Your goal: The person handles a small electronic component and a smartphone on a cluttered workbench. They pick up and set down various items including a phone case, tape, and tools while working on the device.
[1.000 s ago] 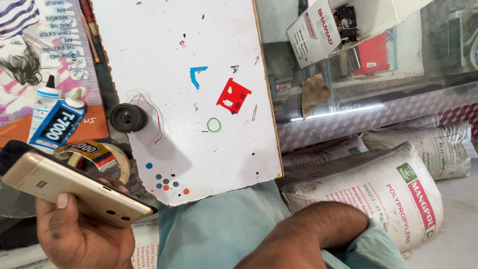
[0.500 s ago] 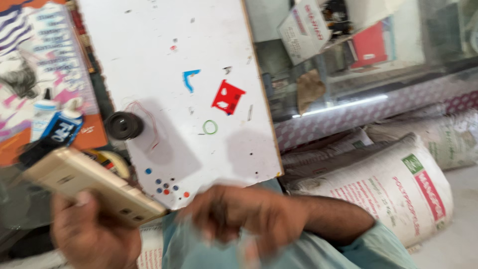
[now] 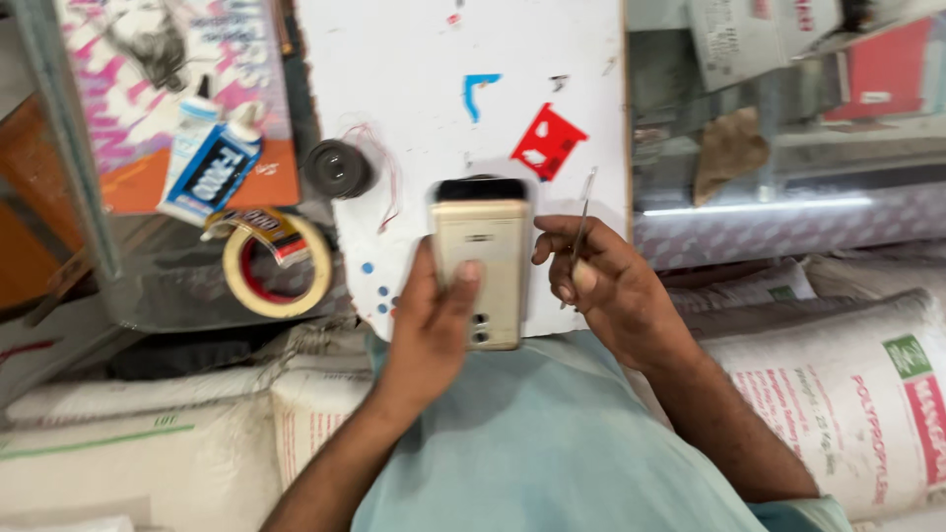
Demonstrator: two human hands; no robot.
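Gold-coloured phone (image 3: 481, 271) held back-up in the left hand (image 3: 434, 320), thumb lying along the rear cover near the small round lens and sensor, fingers wrapped round the far edge; clamped firmly on the casing. Sits above the lower edge of the white board (image 3: 414, 108), slightly blurred, with a dark strip showing at the top end. Just to the right, right hand (image 3: 606, 286) pinched shut on a thin metal tool (image 3: 579, 236), probably tweezers, held nearly upright between thumb and forefinger, the tip rising toward the red sticker (image 3: 548, 143). Hands near each other, not touching. On the board: a blue corner-shaped sticker (image 3: 480, 91), a few coloured dots close to the left wrist, and a fine reddish wire (image 3: 386, 182) curling off a small black round part (image 3: 337, 167) at the board's left edge. Left of that, a roll of tan tape (image 3: 276, 264) lying flat on the tabletop (image 3: 168, 286), and above it two glue tubes (image 3: 210, 163) with black caps, resting on an orange surface beside a pink printed sheet (image 3: 172, 59). Below the hands, light blue-green cloth (image 3: 532, 443) of the person's clothing. White woven sacks (image 3: 847, 394) stacked at right and lower left, a glass-fronted shelf (image 3: 778, 167) with boxes behind at upper right.
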